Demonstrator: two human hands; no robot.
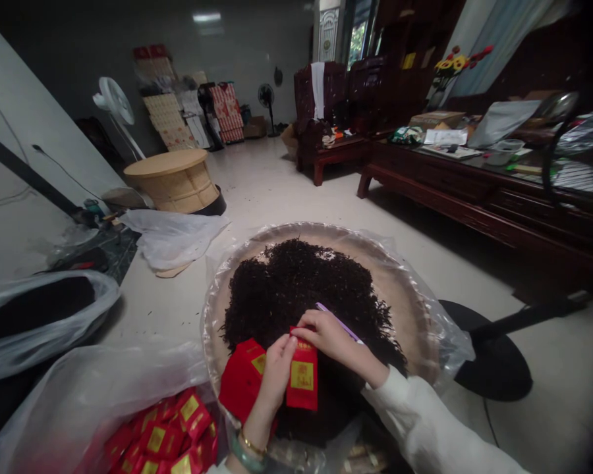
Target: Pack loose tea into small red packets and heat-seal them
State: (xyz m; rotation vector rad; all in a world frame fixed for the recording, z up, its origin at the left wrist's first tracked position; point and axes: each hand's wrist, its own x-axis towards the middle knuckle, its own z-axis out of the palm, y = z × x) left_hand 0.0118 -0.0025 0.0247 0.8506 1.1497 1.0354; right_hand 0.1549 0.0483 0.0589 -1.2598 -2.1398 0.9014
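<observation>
Over a round basket tray [425, 316] lined with clear plastic, I hold a red tea packet [302, 398] with a yellow label. My left hand [277, 365] is closed, pinching the packet's top left edge. The fingers of my right hand [329, 334] press together on its top edge. A thin purple-and-white stick-like tool [340, 321] shows behind my right hand; its grip is hidden. Beneath and beyond both hands lies a heap of dark, dry tea leaves [301, 280]. More flat red packets [240, 378] rest on the tray beside my left wrist.
At the lower left, a plastic bag [113, 375] holds several filled red packets [163, 441]. Another lined container [39, 309] holds dark material. A round wooden drum [172, 181] stands beyond. A black fan base [494, 355] and a low wooden table [454, 187] are on the right.
</observation>
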